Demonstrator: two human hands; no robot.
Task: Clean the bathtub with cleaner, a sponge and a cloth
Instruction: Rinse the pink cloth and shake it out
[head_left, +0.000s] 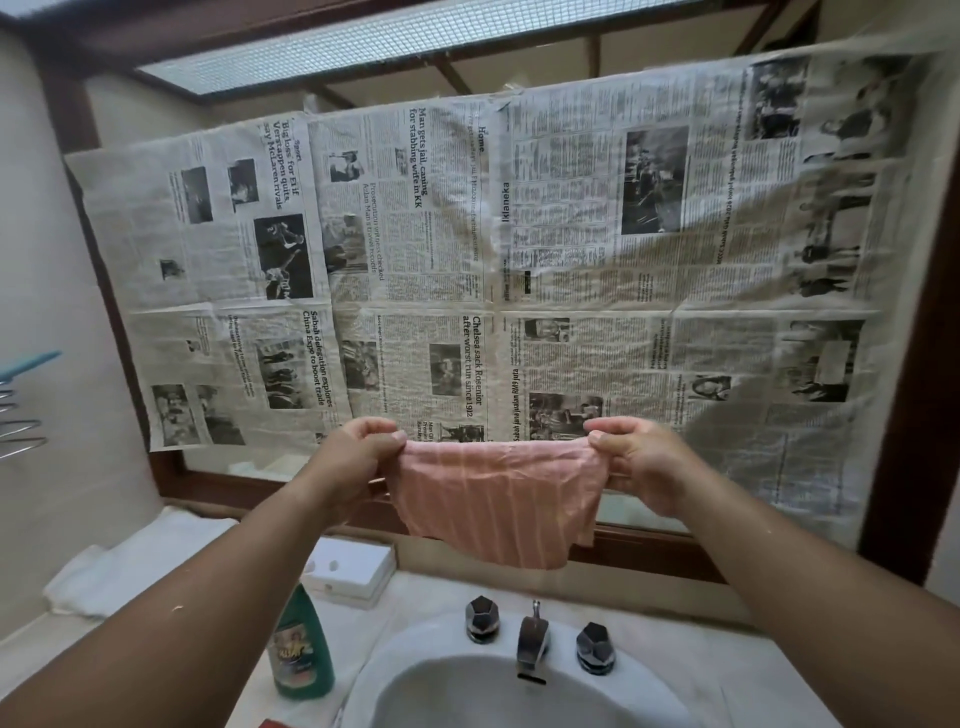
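A pink cloth (496, 499) hangs spread out in the air above the white sink (395, 675). My left hand (358, 452) pinches its upper left corner and my right hand (639, 462) pinches its upper right corner, so the top edge is stretched between them. A green bottle of cleaner (300, 644) stands upright on the counter left of the sink, below my left forearm. No sponge and no bathtub are in view.
Newspaper sheets (467, 249) cover the mirror behind the sink. A chrome tap (532, 642) with two knobs sits at the basin's back. A white box (348, 571) and folded white towels (135, 566) lie on the counter at left. Wire hangers (21, 415) stick out from the left wall.
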